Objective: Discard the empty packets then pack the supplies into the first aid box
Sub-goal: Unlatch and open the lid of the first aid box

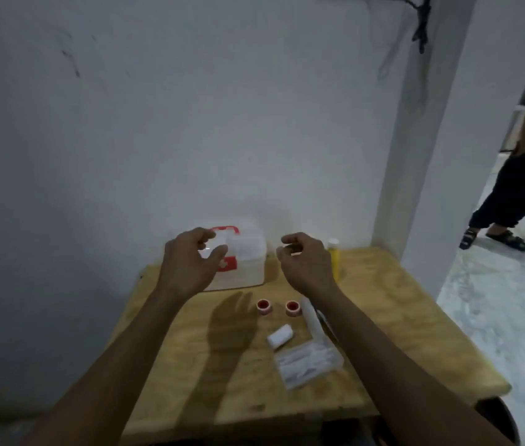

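Observation:
A white first aid box (244, 256) with a red handle and a red cross stands shut at the back of the wooden table (399, 317). My left hand (187, 262) hovers in front of its left side, fingers curled and apart, holding nothing. My right hand (306, 260) hangs to the right of the box, fingers loosely curled and empty. Nearer me lie two red-cored tape rolls (263, 306) (292, 307), a white bandage roll (280, 336), a clear packet of white items (308, 365) and a long clear wrapper (314, 320).
A yellow bottle (334, 259) with a white cap stands behind my right hand. The table sits against a white wall and a pillar (415, 156). A person in dark trousers and sandals (512, 194) stands on the marble floor at the right.

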A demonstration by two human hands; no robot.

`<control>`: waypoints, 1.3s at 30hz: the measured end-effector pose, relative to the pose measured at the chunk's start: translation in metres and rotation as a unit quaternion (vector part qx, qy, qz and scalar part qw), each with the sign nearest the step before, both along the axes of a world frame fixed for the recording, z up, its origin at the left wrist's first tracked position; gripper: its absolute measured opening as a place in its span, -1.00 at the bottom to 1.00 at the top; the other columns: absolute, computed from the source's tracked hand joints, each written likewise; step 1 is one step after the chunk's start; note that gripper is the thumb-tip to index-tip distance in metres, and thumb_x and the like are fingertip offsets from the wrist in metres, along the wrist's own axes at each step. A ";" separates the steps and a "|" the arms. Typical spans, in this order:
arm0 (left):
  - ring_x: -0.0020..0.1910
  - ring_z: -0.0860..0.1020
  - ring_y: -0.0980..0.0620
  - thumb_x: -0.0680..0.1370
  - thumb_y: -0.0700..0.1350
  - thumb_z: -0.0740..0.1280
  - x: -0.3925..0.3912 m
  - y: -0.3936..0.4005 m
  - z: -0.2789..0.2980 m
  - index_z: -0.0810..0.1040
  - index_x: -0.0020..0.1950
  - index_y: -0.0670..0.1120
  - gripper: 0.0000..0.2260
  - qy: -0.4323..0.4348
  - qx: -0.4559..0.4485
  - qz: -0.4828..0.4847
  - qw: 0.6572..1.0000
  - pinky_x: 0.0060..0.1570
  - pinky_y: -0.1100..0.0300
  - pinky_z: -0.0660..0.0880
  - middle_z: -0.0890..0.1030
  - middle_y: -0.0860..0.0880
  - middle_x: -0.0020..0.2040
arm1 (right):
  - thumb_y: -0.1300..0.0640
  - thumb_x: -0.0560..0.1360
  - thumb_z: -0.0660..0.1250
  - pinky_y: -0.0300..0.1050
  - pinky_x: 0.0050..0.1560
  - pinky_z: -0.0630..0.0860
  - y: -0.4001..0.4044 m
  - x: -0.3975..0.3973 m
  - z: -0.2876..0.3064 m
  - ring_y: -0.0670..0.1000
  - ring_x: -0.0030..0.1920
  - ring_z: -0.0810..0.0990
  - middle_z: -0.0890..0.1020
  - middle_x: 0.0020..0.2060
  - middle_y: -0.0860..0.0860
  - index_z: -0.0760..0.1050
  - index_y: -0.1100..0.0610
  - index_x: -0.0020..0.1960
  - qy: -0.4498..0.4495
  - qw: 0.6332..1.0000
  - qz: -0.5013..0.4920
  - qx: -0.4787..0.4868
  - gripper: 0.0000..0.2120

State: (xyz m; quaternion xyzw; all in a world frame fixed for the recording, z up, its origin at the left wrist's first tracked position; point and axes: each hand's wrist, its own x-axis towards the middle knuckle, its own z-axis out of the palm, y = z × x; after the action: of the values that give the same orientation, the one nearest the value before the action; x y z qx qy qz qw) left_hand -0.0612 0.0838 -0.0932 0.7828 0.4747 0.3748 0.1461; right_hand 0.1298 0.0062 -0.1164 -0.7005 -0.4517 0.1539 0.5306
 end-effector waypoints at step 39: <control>0.56 0.11 -0.10 0.62 0.19 0.06 0.002 0.076 -0.050 0.19 0.55 0.05 -0.48 0.050 -0.140 0.027 0.989 0.50 -0.13 0.07 0.15 -0.05 0.59 | 0.03 0.47 0.46 0.14 0.23 0.54 0.047 -0.117 -0.036 0.20 0.32 0.43 0.33 0.40 0.12 0.14 0.03 0.45 0.418 0.892 -0.169 -0.017 -0.31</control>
State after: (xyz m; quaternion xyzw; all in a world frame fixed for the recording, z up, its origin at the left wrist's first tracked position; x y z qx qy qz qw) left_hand -0.0588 0.1599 -0.1434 0.7594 0.5502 0.2688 0.2197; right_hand 0.0132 0.0534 -0.1522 -0.6465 -0.0602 0.3478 0.6763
